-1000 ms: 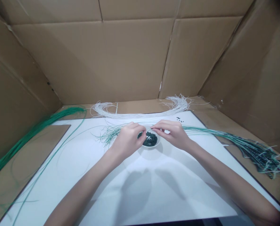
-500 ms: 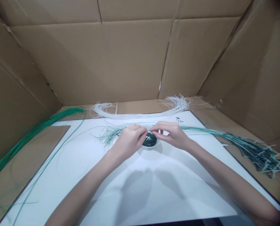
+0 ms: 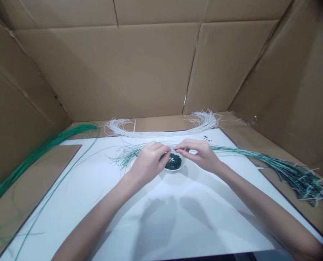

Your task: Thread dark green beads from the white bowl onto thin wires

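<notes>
A small white bowl (image 3: 184, 166) filled with dark green beads (image 3: 173, 163) stands on the white board, and both my hands are above it. My left hand (image 3: 152, 157) is closed in a pinch at the bowl's left side, on what looks like the end of a thin strand (image 3: 172, 150). Facing it, my right hand (image 3: 198, 152) pinches a tiny dark bead at its fingertips, too small to see clearly. The fingertips of the two hands are a short gap apart. Behind the hands lie green strands (image 3: 127, 154), their middle hidden by the bowl and hands.
White strands (image 3: 164, 134) curve along the back. A green bundle (image 3: 55, 143) lies at left. To the right, beaded strands (image 3: 300, 177) spread over the cardboard. Several loose black beads (image 3: 206, 138) sit behind my right hand. Cardboard walls (image 3: 156, 69) enclose the white board (image 3: 96, 174).
My fingertips have drawn slightly apart, and a little more of the thin strand shows between them. Both hands stay over the bowl; the bundles have not moved.
</notes>
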`<state>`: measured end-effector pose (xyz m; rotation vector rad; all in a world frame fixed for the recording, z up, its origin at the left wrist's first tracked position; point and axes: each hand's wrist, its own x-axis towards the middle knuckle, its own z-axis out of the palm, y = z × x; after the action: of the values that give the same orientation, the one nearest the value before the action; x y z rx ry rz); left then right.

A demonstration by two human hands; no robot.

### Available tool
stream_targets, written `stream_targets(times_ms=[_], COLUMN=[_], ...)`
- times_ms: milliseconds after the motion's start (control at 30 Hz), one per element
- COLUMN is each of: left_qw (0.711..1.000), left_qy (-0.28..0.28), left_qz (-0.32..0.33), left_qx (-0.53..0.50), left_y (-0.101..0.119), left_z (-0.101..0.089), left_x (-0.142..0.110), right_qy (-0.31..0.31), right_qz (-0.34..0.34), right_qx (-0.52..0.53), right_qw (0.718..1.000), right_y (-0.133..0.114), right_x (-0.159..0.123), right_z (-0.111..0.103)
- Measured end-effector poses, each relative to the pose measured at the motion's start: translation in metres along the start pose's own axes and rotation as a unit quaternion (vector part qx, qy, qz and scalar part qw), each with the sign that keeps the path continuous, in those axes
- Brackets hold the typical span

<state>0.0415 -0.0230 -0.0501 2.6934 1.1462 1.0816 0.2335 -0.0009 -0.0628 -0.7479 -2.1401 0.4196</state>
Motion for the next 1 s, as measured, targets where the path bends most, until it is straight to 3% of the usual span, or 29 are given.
stream_targets(times_ms=[233,633,1000], left_qw=[1.000,0.999,1.000], left_qy=[0.001,-0.026,-0.016], left_qz=[0.004,0.008,0.015], left_qx=[0.000,0.018,0.017], left_y=[-0.0008,-0.0030,-0.0045], left_z=[0.0012,0.0034,0.0052], left_x=[-0.0009,-0.0010,-0.0019], right_qy=[0.006,0.011,0.020], right_qz=[0.011,-0.043,-0.061], right_qx=[0.009,-0.031,-0.035], right_qw=[1.000,0.999,0.997], right_y=[0.0001,0.0036,0.0014], right_x=[0.0002,-0.0016,-0.0008], right_z=[0.0000,0.0048,0.0048])
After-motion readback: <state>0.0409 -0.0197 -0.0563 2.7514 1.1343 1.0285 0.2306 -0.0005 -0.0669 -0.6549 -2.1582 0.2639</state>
